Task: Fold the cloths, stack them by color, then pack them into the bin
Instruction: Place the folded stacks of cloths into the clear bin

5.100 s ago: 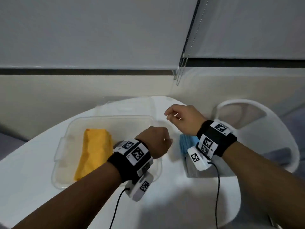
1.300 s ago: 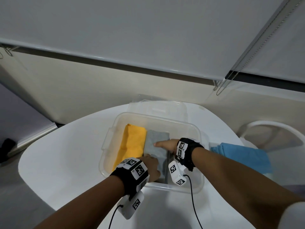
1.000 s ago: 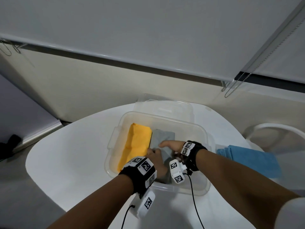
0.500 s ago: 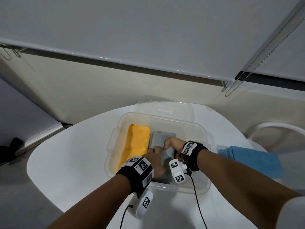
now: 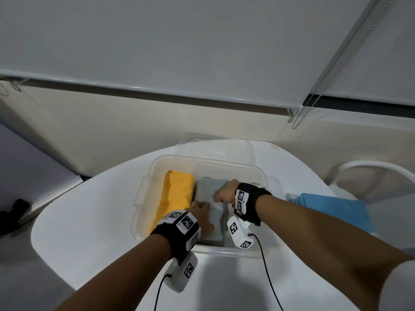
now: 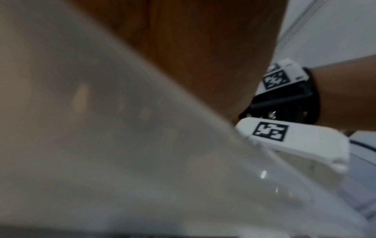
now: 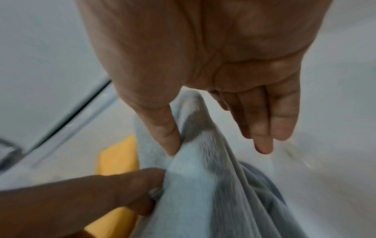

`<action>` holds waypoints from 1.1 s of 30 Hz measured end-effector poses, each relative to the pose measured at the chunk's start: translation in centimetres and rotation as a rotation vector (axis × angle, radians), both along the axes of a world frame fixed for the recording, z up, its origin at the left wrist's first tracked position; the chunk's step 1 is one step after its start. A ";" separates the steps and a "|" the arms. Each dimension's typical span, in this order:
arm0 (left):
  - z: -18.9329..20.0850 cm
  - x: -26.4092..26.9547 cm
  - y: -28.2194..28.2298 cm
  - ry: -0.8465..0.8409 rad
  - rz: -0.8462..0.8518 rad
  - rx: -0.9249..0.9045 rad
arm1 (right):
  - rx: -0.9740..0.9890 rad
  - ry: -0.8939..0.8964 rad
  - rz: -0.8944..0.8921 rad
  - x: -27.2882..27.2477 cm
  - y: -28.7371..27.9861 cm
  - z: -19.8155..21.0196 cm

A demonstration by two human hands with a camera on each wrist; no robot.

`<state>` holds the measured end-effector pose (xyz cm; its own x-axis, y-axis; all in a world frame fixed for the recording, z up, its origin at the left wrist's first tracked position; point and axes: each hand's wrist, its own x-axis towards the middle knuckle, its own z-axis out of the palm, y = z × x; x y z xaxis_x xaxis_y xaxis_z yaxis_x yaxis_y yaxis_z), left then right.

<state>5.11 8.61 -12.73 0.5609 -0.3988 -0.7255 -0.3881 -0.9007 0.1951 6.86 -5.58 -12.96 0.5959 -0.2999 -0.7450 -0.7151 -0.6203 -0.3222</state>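
- A white roller blind [image 5: 202, 41] spans the wall behind a round white table [image 5: 89, 232].
- A clear plastic bin [image 5: 143, 191] sits on the table; its lid [image 5: 213, 149] lies behind it.
- A blue cloth [image 5: 332, 207] lies right of the bin.
- Inside, a folded orange cloth [image 5: 175, 198] lies left, touching a grey cloth [image 5: 208, 189].
- The right hand [image 5: 226, 191] pinches a grey fold by the thumb; the left hand [image 5: 202, 218] grips its near edge.

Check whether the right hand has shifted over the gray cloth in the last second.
Yes. The right hand lay flat with fingers toward the orange cloth; it has since drawn back toward the bin's right wall, now pinching a fold of the gray cloth.
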 end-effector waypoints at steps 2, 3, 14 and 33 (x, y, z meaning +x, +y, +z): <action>1.0 0.0 -0.4 -0.038 -0.028 -0.003 | -0.072 -0.056 0.166 -0.1 -1.0 1.9; 2.0 0.0 -0.9 -0.066 -0.038 -0.021 | -0.086 -0.093 0.208 -0.3 -1.8 3.0; 6.5 -7.5 -19.0 -0.143 0.034 -0.486 | -0.167 -0.488 -0.214 -10.5 -24.2 6.9; -8.0 -10.9 -28.2 0.406 1.007 -0.602 | 0.525 -0.306 -0.919 -24.9 -32.5 -6.5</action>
<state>-5.80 -19.56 -20.74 0.5881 -0.2511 -0.7688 0.6089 -0.4882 0.6252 -18.01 -38.12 -19.49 0.4893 -0.4127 -0.7683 -0.6784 0.3735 -0.6327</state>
